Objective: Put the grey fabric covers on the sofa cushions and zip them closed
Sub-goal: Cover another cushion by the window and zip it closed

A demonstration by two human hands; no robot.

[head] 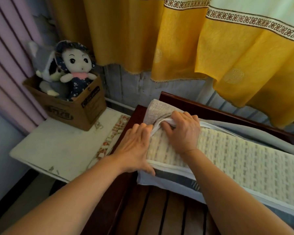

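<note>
The cushion (227, 156) lies on the sofa (153, 206), long way running right. The cover (159, 108) bunches at its left end. The right hand (183, 131) pinches the cover edge there; the left hand (134, 148) lies flat just beside it.

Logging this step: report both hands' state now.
Left hand: open, pressing on the cushion.
Right hand: gripping the grey cover edge.

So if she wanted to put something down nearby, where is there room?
The white side table has a bare patch in front of the cardboard box of dolls. The dark wooden slats below the cushion are bare too. The cushion end is crowded: left hand and right hand work the grey cover.
</note>
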